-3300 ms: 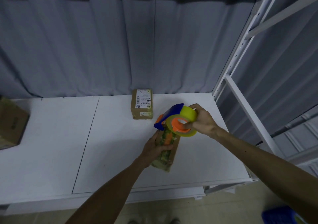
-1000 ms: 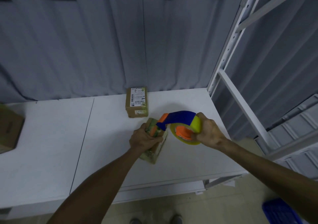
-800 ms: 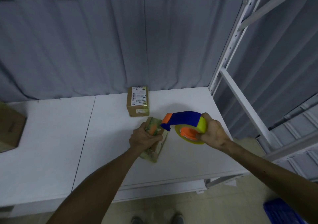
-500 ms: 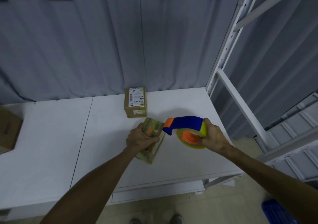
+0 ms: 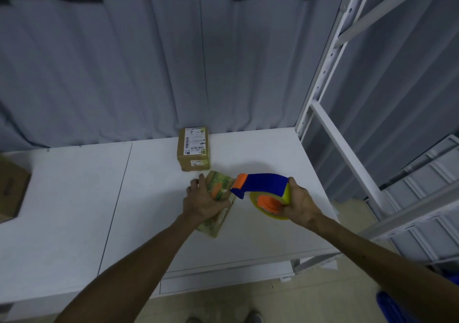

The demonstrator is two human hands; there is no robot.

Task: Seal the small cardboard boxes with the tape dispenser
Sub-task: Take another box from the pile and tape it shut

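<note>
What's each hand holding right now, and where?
Left hand grips the printed box across its top; right hand holds the dispenser at its roll end.

White shelf [image 5: 74,198]: labelled box [image 5: 193,149], printed box [image 5: 215,223], carton [image 5: 10,193] at left edge.

The tape dispenser [image 5: 263,186] has swung off the printed box [image 5: 220,186], down to its right edge.

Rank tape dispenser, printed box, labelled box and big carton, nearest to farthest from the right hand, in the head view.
1. tape dispenser, gripped in the right hand.
2. printed box, just left, under the left hand.
3. labelled box, farther back.
4. big carton, far left edge.
</note>
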